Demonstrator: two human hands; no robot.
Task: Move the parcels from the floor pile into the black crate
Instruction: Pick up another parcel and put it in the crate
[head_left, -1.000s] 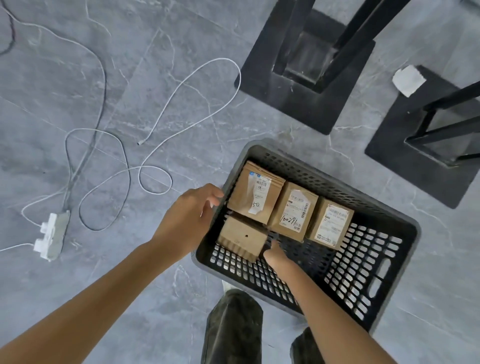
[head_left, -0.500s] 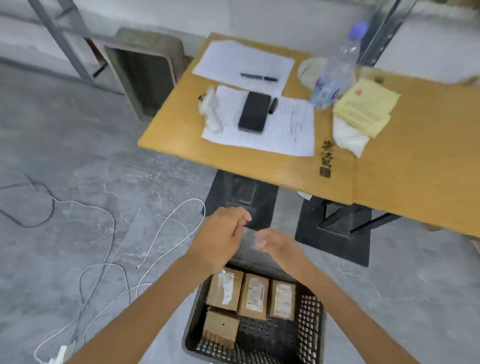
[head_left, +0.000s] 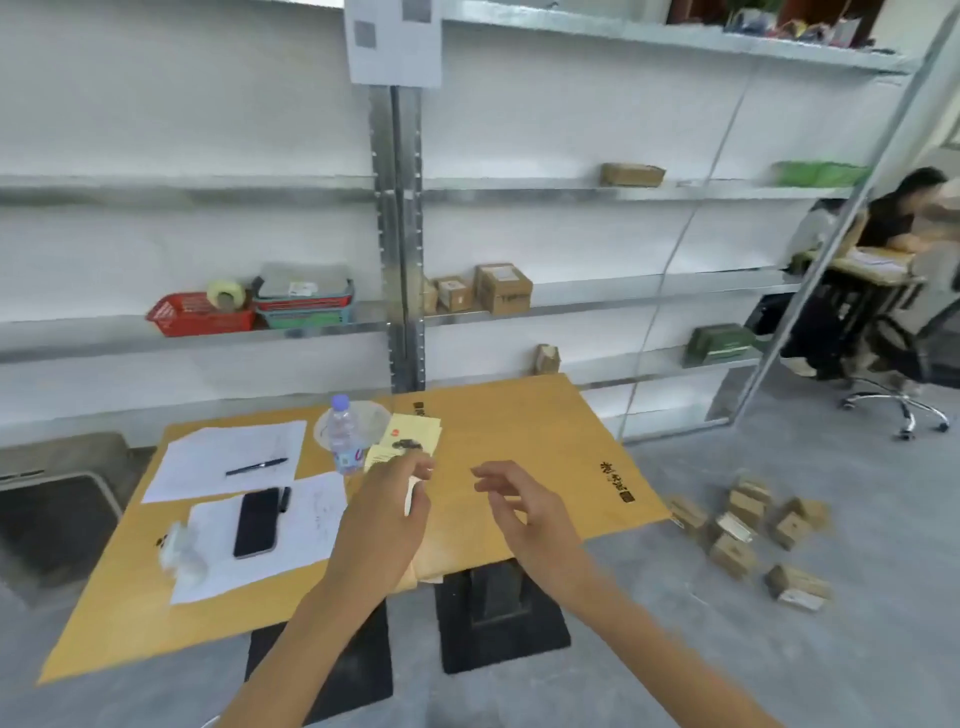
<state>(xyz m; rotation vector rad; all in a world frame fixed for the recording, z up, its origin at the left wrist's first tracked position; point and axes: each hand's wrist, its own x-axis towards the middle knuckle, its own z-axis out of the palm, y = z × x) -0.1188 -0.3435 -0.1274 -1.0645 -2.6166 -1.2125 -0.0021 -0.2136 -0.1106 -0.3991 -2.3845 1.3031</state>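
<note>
A pile of several small brown cardboard parcels (head_left: 748, 530) lies on the grey floor at the right, beyond the table's right edge. The black crate is out of view. My left hand (head_left: 389, 509) hangs in front of me over the wooden table, fingers loosely curled, holding nothing that I can make out. My right hand (head_left: 524, 506) is beside it with fingers spread and relaxed, empty. Both hands are well to the left of the parcel pile.
A wooden table (head_left: 519, 441) on black bases carries papers, a pen, a phone (head_left: 255, 522), a water bottle (head_left: 344, 441) and yellow notes. Metal shelving (head_left: 405, 291) with baskets and boxes lines the wall. Seated people and an office chair (head_left: 904, 374) are far right.
My view has swung up from the crate to the table, shelves and floor pile. Both hands have left the crate and now hover empty in the air.
</note>
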